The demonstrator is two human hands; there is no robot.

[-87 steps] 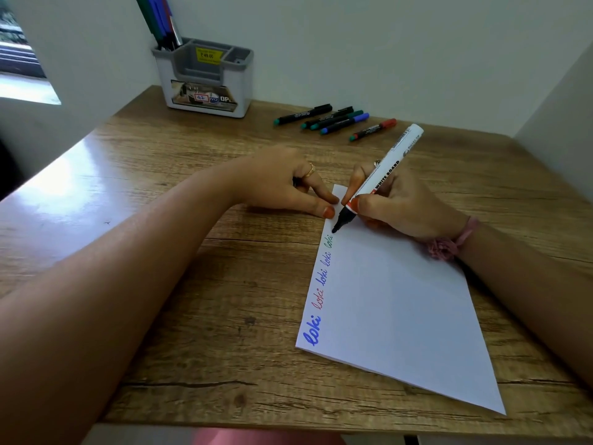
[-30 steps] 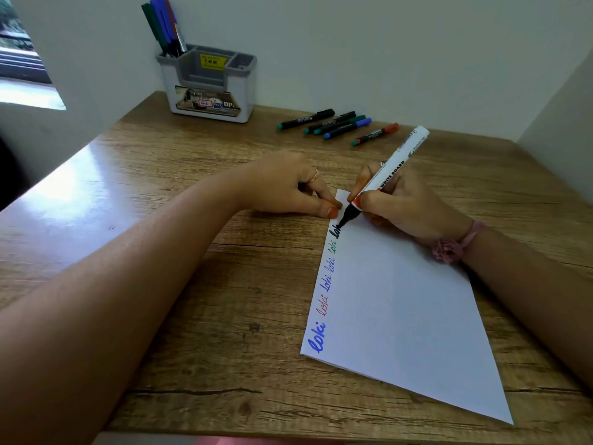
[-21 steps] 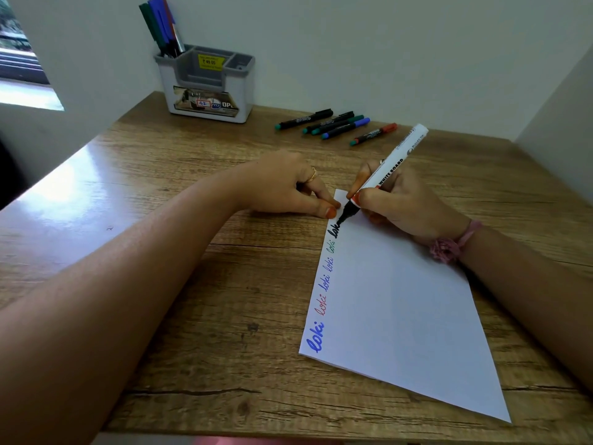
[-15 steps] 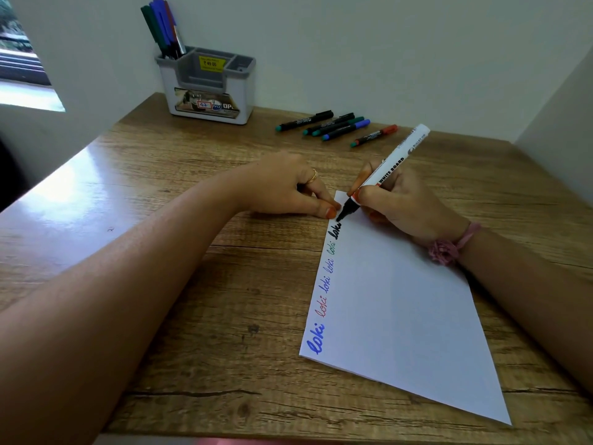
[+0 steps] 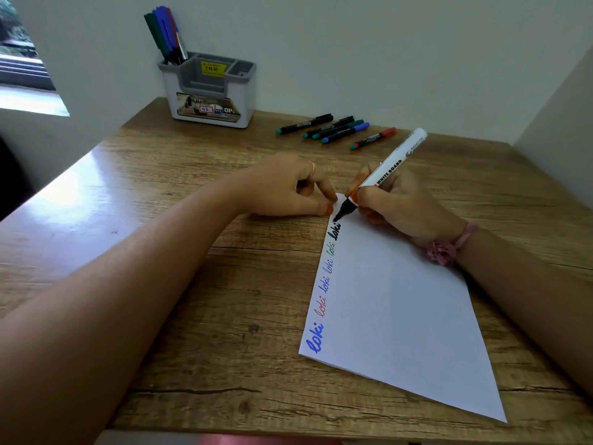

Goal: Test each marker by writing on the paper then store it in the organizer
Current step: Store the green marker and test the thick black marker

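Observation:
A white sheet of paper [image 5: 398,313] lies on the wooden desk, with several coloured words "loki" down its left edge. My right hand [image 5: 401,207] grips a white whiteboard marker [image 5: 390,170], its black tip touching the paper just past a fresh black "loki". My left hand [image 5: 285,187] is curled, one fingertip pressing the paper's far left corner; whether it holds a cap is hidden. The grey-and-white organizer [image 5: 208,91] stands at the back left with several markers [image 5: 165,35] upright in its left compartment.
Several loose capped markers [image 5: 337,130] lie in a row at the back centre of the desk [image 5: 160,220]. A wall corner closes the desk at the back and right. A window ledge sits at the far left.
The black word "loki" has been written out on the paper; the marker tip has moved along the left edge toward the far corner. My left hand stayed put.

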